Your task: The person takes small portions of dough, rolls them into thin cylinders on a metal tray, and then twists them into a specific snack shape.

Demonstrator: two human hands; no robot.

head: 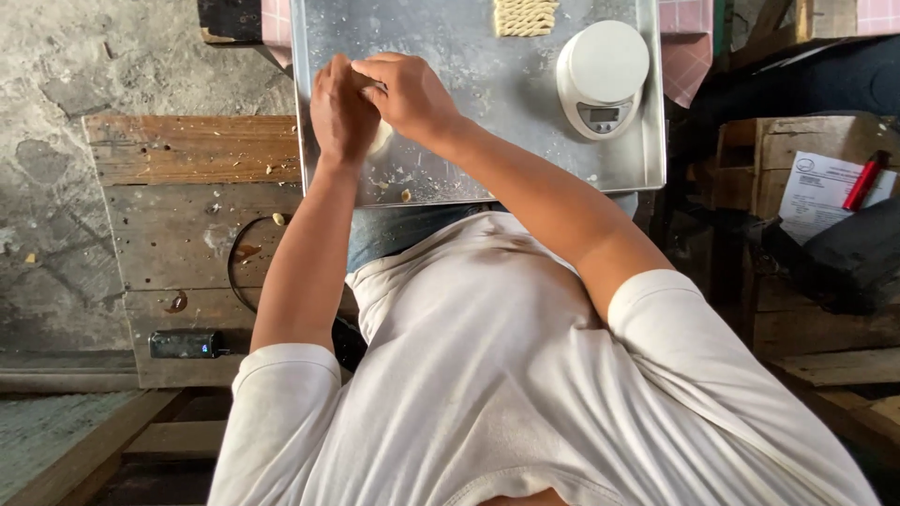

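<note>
Flour-dusted metal tray [487, 84] carries a white kitchen scale [603, 77] and twisted dough pieces [525, 16]. Left hand [339, 112] and right hand [405, 94] pinch pale dough [380, 139] together above it; crumbs could scatter off the tray's near edge.

Left hand [339, 111] and right hand [408, 92] press dough [380, 138] over a metal tray [469, 84].

Place: a rough, home-style food-making workshop.
Floor: bare, stained concrete [56, 112].
Furniture: worn wooden planks and crates [187, 197] serve as benches.
Work surface: a floured metal tray [487, 84].
Tools: a small white kitchen scale [602, 77].
Produce: twisted dough pieces [525, 16] lined up on the tray.
</note>
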